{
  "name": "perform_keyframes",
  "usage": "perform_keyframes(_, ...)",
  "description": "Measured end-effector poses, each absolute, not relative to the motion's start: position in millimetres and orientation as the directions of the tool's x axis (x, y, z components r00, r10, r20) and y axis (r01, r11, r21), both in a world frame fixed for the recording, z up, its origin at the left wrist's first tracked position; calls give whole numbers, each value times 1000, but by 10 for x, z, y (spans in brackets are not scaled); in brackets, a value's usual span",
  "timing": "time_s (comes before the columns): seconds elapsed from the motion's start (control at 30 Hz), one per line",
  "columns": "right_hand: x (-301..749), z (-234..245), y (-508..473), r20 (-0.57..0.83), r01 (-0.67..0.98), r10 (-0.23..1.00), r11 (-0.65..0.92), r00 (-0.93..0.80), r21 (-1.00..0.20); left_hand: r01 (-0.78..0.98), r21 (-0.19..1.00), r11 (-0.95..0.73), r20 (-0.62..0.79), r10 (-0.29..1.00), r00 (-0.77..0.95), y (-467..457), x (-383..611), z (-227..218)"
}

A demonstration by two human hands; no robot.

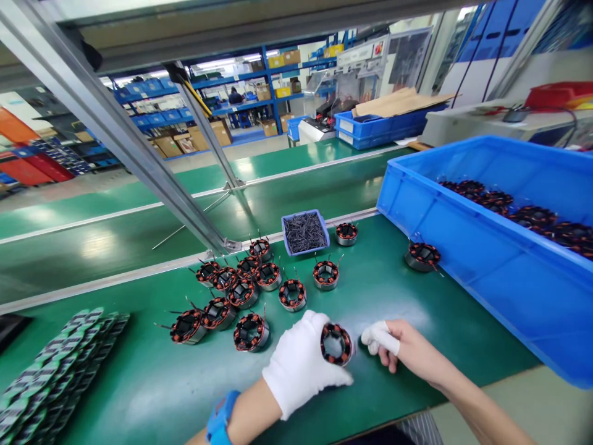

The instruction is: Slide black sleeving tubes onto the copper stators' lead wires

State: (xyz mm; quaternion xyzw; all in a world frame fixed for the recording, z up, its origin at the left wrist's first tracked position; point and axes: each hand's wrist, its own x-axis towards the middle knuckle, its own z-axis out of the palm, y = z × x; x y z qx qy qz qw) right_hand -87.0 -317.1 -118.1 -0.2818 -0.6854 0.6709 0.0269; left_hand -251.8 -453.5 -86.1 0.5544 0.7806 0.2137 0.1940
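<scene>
My left hand (303, 364), in a white glove, grips a copper-wound motor stator (336, 344) by its side, with the ring's opening facing me. Just right of it is my right hand (386, 346), with white coverings on the thumb and index finger. Those fingertips are pinched together; whatever they hold, if anything, is too small to make out. Several more stators (250, 332) with upright wire ends stand on the green bench left of and beyond my hands. Behind them, a small blue tray (306, 252) is full of short dark tube pieces (304, 232).
A large blue bin (463, 247) holding many stators fills the right side, with one stator (422, 256) beside its wall. Stacked green circuit-board panels (55, 377) lie at left. A metal frame post (139, 136) rises from the bench's back edge. Shelving (273, 93) stands farther off.
</scene>
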Motion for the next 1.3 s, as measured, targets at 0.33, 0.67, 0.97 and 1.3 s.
perform_keyframes(0.33, -1175, -1163, -3226, 52, 290, 632, 426, -773, -857, 365, 919, 147, -36, 956, -292, -4352, -2556, -1043)
perform_keyframes(0.67, -1256, -1208, -3333, 151, 255, 637, 499, -756, -828, 350, 919, 182, 13, 873, -487, -4329, -2456, -1090)
perform_keyframes(0.97, -1209, -1322, -3427, 166, 242, 690, 454, -705, -857, 149, 984, 102, 13, 782, -623, -4337, -2374, -1189)
perform_keyframes(1.3, -1196, -1358, -3369, 150, 221, 712, 401, -686, -889, 151, 980, -127, 194, 750, -633, -4526, -2419, -1162)
